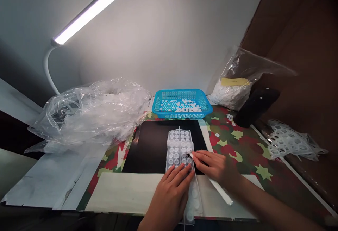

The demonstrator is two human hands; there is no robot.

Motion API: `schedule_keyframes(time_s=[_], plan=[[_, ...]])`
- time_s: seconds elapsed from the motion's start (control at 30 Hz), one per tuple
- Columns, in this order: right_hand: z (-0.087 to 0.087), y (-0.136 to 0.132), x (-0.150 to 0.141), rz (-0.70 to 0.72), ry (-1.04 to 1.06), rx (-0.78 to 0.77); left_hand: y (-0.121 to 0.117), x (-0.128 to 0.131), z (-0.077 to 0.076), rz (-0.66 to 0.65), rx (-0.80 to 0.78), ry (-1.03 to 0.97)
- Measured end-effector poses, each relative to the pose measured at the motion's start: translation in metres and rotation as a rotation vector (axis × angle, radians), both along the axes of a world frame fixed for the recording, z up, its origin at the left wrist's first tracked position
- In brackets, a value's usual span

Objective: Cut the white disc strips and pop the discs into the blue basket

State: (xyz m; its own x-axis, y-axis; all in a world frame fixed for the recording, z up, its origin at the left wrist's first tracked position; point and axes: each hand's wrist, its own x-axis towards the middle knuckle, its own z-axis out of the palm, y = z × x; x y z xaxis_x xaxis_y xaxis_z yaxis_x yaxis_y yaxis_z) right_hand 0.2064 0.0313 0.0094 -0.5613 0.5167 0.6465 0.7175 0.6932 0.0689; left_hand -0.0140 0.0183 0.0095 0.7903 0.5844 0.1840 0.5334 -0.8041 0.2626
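Observation:
A clear plastic sheet of round white caps or discs (174, 150) lies lengthwise on a black mat, its lower part running toward the table's front edge. Flat on its near part rests my left hand (173, 190), fingers stretched out and covering several discs. My right hand (211, 166) pinches a slim white stick-shaped tool (221, 193) whose tip touches or hovers just over a disc on the sheet's right side. The tool's exact kind cannot be made out, and its middle is hidden by the hand. A thin white strip (179, 134) runs down the sheet's centre.
Behind the black mat (149, 146) stands a blue basket (182, 116) with loose white discs. Clear plastic bags (95, 114) heap at left. A bag of white pieces (231, 95), a dark cylindrical object (257, 106) and white ring-holed scraps (290, 141) sit at right. A lamp (97, 11) hangs above.

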Motion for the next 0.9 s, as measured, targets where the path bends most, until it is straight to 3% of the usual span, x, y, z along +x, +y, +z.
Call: schedule_keyframes(time_s=[0.23,0.37,0.6,0.9], plan=[[-0.008,0.0,0.009,0.069,0.342,-0.318,0.01,0.003,0.009,0.02,-0.012,0.0],[-0.008,-0.003,0.011,0.128,0.473,-0.35,0.017,0.01,0.006,0.028,0.039,-0.017],[-0.01,-0.005,0.015,0.206,0.41,-0.43,0.01,0.014,0.001,0.048,0.079,-0.199],[-0.005,-0.008,0.018,0.14,0.313,-0.412,0.0,0.012,0.002,0.054,0.003,-0.125]])
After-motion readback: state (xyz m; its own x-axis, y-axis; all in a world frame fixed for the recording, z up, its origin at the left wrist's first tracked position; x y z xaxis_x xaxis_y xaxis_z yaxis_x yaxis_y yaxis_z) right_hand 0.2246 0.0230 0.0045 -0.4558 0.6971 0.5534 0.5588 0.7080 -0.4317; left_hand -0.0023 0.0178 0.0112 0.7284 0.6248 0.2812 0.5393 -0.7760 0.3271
